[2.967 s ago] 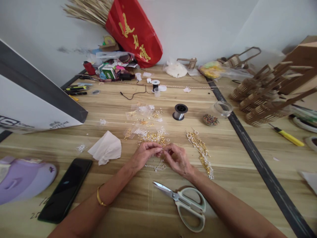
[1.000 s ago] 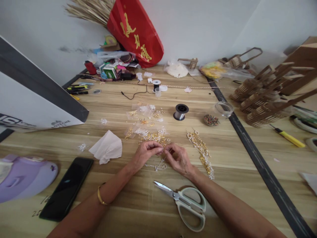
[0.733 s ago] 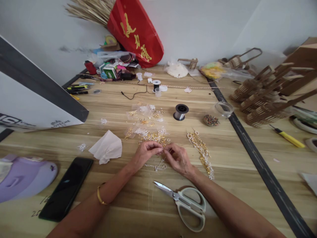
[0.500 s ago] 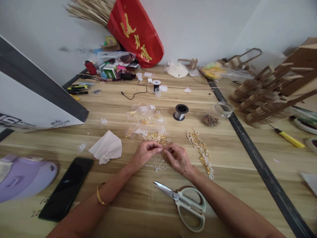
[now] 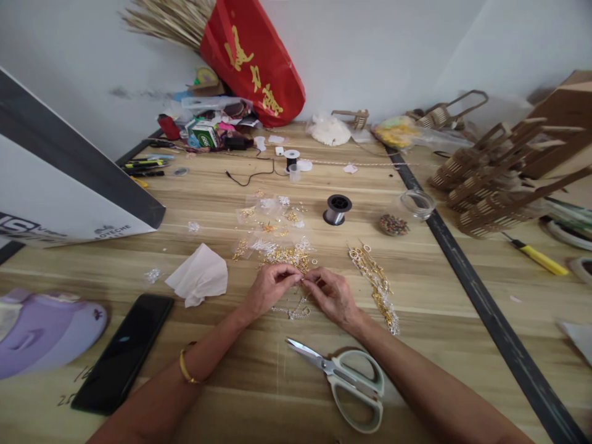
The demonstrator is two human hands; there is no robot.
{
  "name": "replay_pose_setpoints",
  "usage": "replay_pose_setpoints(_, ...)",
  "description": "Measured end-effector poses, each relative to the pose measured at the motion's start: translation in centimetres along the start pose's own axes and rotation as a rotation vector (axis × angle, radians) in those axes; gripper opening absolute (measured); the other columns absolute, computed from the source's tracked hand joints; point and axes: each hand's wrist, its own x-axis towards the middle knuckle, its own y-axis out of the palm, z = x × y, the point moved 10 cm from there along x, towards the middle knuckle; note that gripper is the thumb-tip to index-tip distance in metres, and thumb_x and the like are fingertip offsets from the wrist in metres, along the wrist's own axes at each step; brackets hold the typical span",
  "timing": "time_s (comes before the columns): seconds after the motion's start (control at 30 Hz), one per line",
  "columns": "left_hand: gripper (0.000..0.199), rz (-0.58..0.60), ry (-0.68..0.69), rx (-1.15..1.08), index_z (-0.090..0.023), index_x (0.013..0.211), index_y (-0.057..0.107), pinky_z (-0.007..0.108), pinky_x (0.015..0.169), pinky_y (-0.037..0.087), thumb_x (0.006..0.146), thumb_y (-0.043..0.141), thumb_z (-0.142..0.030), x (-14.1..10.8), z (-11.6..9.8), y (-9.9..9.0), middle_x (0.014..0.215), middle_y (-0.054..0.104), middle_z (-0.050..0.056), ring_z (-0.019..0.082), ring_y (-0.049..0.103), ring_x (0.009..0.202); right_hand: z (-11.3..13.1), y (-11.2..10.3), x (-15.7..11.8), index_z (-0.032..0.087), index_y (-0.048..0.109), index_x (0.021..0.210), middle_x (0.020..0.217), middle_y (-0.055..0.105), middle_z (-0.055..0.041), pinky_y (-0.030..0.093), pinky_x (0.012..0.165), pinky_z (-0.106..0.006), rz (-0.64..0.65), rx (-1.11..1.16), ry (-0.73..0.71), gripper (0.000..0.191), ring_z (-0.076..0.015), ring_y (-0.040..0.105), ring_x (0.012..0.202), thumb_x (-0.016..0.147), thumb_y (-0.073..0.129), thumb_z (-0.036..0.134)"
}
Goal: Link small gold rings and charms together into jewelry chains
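Head view: the left hand (image 5: 268,291) and the right hand (image 5: 332,297) are pinching close together.
Both pinches are looking narrow, but I can't tell what tiny thing they're holding. From where they meet, the silver chain (image 5: 298,314) is lying at six o'clock, and the pile of gold and silver bits (image 5: 285,255) is sitting at eleven. I'm thinking a slippery finger might drop something tiny into that pile and lose it.

Your wood-grain tabletop (image 5: 259,385) carries a silver chain (image 5: 292,314), jewellery findings (image 5: 284,254) heaped beyond it and a bundle of gold and silver chains (image 5: 382,291) to its right. Near you lie scissors (image 5: 328,367), a smartphone (image 5: 123,354) at your left; farther back stands a wire spool (image 5: 337,213).
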Motion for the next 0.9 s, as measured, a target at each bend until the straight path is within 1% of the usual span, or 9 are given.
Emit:
replay_pose_setpoints(0.13,0.016,-0.023,0.039,0.028,-0.013,0.078,0.067,0.024,0.069,0.045,0.077,0.06,-0.027,-0.1,-0.1,-0.1,0.076,0.067,0.005,0.016,0.059,0.072,0.0,0.0,0.0,0.017,0.06,0.085,0.072,0.064,-0.0031,0.044,0.051,-0.021,0.001,-0.001,0.0,0.013,-0.0108,0.056,0.058,0.086,0.054,0.028)
replay_pose_setpoints(0.23,0.016,-0.053,0.039,0.025,-0.013,0.078,0.066,0.024,0.071,0.046,0.077,0.059,-0.027,-0.2,0.0,-0.4,0.076,0.067,0.005,0.015,0.059,0.073,-0.1,0.1,-0.1,0.017,0.06,0.087,0.071,0.063,-0.0027,0.043,0.05,-0.021,0.013,0.005,0.005,0.013,-0.0105,0.054,0.056,0.086,0.054,0.029)
replay_pose_setpoints(0.37,0.017,-0.065,0.041,0.03,-0.014,0.076,0.065,0.023,0.067,0.044,0.079,0.057,-0.029,-0.3,-0.3,-0.6,0.072,0.064,0.003,0.014,0.057,0.07,0.1,-0.1,0.0,0.017,0.06,0.088,0.073,0.063,-0.0036,0.043,0.053,-0.022,0.019,-0.001,0.002,0.015,-0.0113,0.054,0.058,0.089,0.049,0.027)
replay_pose_setpoints(0.53,0.014,-0.049,0.044,0.041,-0.015,0.073,0.064,0.023,0.068,0.044,0.077,0.059,-0.027,-0.2,-0.4,-0.4,0.071,0.063,0.003,0.014,0.056,0.07,0.1,-0.4,0.1,0.017,0.058,0.089,0.068,0.059,-0.0017,0.042,0.055,-0.022,0.014,0.009,0.041,0.019,-0.0118,0.053,0.058,0.092,0.041,0.027)
replay_pose_setpoints(0.63,0.012,-0.064,0.025,0.029,-0.014,0.072,0.064,0.023,0.068,0.044,0.074,0.061,-0.026,-0.1,0.0,-0.6,0.07,0.063,0.003,0.014,0.056,0.068,-0.1,-0.4,0.2,0.018,0.057,0.089,0.066,0.058,-0.0013,0.042,0.056,-0.023,0.008,0.038,0.066,0.021,-0.0122,0.053,0.058,0.093,0.038,0.027)
replay_pose_setpoints(0.73,0.014,-0.082,-0.016,-0.035,-0.013,0.072,0.063,0.023,0.066,0.044,0.073,0.062,-0.027,0.0,0.2,-0.9,0.068,0.063,0.002,0.013,0.056,0.067,-0.5,-0.6,0.2,0.018,0.057,0.09,0.067,0.057,-0.0013,0.042,0.056,-0.023,-0.015,0.051,0.092,0.021,-0.0124,0.052,0.059,0.093,0.038,0.027)
replay_pose_setpoints(0.9,0.018,-0.034,-0.1,-0.182,-0.012,0.072,0.063,0.023,0.066,0.044,0.074,0.062,-0.03,-0.2,-0.3,-0.8,0.068,0.064,0.002,0.013,0.056,0.067,-0.8,-0.7,0.3,0.018,0.057,0.09,0.074,0.061,-0.0029,0.043,0.057,-0.023,-0.025,0.052,0.114,0.021,-0.0128,0.055,0.063,0.093,0.038,0.027)
